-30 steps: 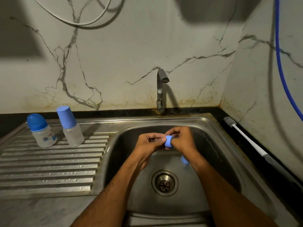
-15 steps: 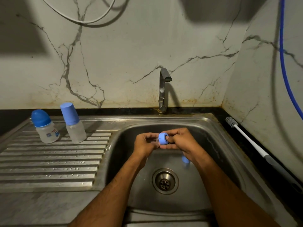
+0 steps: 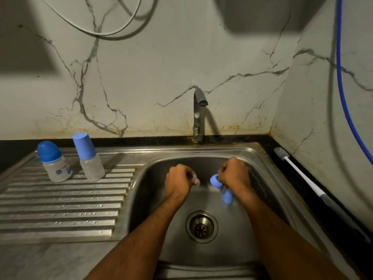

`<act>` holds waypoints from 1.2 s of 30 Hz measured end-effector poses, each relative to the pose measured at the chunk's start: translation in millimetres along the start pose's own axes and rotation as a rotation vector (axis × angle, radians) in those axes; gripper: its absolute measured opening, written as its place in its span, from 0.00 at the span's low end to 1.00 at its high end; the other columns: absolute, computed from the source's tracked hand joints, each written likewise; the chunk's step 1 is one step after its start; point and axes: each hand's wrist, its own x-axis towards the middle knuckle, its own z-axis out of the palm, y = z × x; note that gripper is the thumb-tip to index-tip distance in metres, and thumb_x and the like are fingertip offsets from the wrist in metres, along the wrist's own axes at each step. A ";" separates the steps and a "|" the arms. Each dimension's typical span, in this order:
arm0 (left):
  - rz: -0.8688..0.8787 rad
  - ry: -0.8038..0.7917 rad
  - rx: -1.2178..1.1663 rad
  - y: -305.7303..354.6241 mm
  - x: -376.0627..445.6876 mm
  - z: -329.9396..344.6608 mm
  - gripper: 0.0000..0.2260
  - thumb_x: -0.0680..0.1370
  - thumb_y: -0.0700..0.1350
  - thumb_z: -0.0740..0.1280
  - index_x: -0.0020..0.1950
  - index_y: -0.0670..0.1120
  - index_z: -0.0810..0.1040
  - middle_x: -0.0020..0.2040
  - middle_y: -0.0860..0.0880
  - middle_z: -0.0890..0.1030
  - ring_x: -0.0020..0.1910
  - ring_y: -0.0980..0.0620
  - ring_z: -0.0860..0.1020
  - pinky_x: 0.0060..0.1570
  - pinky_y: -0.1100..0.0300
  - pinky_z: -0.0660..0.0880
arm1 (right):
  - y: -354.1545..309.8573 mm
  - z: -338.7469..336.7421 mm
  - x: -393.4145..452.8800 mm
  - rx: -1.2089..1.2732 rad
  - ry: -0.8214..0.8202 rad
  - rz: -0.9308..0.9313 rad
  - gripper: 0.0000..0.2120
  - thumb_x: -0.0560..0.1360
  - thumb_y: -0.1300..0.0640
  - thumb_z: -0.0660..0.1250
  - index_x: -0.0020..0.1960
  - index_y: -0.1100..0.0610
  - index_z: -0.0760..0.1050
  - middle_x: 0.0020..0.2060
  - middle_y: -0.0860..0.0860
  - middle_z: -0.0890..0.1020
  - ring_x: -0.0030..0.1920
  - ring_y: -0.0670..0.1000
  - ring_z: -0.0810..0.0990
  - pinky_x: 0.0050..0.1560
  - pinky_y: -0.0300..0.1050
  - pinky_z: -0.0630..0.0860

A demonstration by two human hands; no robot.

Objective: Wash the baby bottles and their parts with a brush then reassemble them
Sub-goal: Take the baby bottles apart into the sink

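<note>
Two hands over the sink basin [image 3: 262,190], well apart from each other, each curled on a small part.

Item, left hand [image 3: 178,182]: fingers curled together; a pale, clear piece [image 3: 196,181] shows at the fingertips, too small for us to name with certainty, though we take it for the teat.

Item, right hand [image 3: 234,173]: fingers clamped on a blue ring [image 3: 215,181], whose open face turns toward the left hand. A second blue part [image 3: 227,196] hangs just below this hand; we cannot tell whether the fingers hold it or it lies behind them.

Item, two capped bottles [image 3: 55,161] [image 3: 88,157], upright near the back edge of the draining board, well to the left of both hands.

Item, bottle brush [image 3: 298,172], lying along the right edge of the counter, bristles toward the back wall, handle toward us. We judge the right hand the nearer one to take it.

Relation that matters: ring and clear piece face each other across the gap, level, above the drain [image 3: 201,227].
</note>
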 end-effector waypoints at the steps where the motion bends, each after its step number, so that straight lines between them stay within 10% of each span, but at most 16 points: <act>1: -0.010 -0.019 0.022 3.4 4.8 2.3 0.06 0.68 0.44 0.78 0.36 0.50 0.82 0.34 0.55 0.83 0.37 0.61 0.82 0.47 0.56 0.82 | -2.8 1.9 5.2 -0.030 -0.038 -0.022 0.05 0.73 0.58 0.73 0.47 0.58 0.84 0.45 0.56 0.85 0.47 0.55 0.83 0.43 0.43 0.77; 17: -0.143 -0.210 0.297 -35.0 51.1 78.1 0.12 0.73 0.42 0.73 0.55 0.42 0.81 0.54 0.42 0.83 0.55 0.42 0.81 0.53 0.55 0.76 | 11.9 74.5 50.2 -0.387 -0.341 -0.272 0.15 0.73 0.58 0.74 0.59 0.57 0.79 0.60 0.58 0.80 0.61 0.60 0.80 0.60 0.51 0.76; 36: -0.077 -0.182 0.365 -22.7 50.3 75.7 0.09 0.76 0.40 0.69 0.55 0.42 0.80 0.55 0.41 0.82 0.56 0.40 0.80 0.56 0.52 0.77 | 12.1 54.2 42.8 -0.308 -0.266 -0.276 0.12 0.75 0.59 0.69 0.58 0.59 0.78 0.59 0.60 0.79 0.60 0.61 0.79 0.60 0.51 0.75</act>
